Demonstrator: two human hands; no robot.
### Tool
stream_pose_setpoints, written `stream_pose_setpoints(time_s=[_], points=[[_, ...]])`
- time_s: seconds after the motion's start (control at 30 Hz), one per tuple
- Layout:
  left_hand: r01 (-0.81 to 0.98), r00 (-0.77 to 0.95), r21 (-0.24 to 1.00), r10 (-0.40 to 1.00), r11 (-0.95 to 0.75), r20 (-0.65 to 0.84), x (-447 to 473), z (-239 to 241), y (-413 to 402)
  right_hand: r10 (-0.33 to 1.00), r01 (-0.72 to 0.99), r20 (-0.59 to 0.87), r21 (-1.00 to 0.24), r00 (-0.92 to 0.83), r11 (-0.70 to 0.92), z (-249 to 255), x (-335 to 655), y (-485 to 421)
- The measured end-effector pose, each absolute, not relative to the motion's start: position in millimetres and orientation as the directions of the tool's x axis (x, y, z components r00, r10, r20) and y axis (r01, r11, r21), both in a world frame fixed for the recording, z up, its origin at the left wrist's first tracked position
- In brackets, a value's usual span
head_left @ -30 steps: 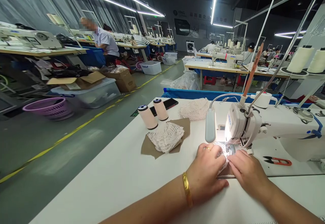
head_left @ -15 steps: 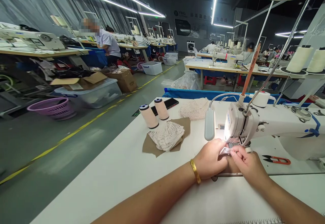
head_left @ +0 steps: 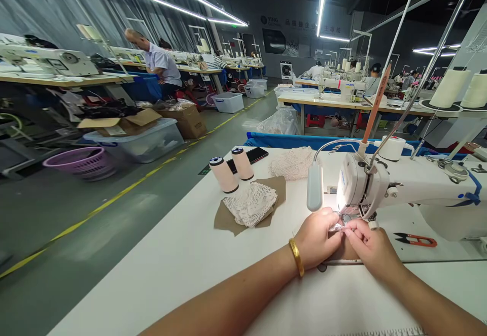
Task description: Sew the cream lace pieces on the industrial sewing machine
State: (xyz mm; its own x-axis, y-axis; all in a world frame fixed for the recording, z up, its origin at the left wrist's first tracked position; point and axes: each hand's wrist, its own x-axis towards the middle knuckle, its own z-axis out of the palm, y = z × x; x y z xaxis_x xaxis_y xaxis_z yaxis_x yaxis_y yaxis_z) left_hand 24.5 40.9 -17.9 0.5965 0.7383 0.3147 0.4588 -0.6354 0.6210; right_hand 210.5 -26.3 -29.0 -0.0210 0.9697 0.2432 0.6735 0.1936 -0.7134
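My left hand (head_left: 317,239), with a gold bangle on its wrist, and my right hand (head_left: 371,247) meet under the head of a white sewing machine (head_left: 411,189). Both pinch a small white lace piece (head_left: 338,227) just in front of the needle, in the glare of the machine lamp (head_left: 314,194). Most of the piece is hidden by my fingers.
On the white table (head_left: 182,260) lie a stack of lace pieces on brown paper (head_left: 250,204), two thread spools (head_left: 232,169), a black phone (head_left: 251,157), a lace heap (head_left: 292,163) and red thread snips (head_left: 415,239). Other people work at sewing tables across the aisle.
Both hands have drawn in toward the needle and closed into a pinch on the lace piece, which a second ago lay flat under spread fingers. The view has shifted slightly.
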Motion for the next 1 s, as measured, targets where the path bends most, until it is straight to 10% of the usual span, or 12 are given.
stream_pose_setpoints(time_s=[0.3,1.0], points=[[0.328,0.714,0.352,0.474,-0.876,0.515,6,-24,27,0.804,0.79,0.385,-0.245,-0.453,0.562,-30,224,-33],[0.381,0.76,0.236,0.448,-0.894,0.47,5,-18,23,0.821,0.851,0.397,-0.155,-0.411,0.502,-34,231,-33]])
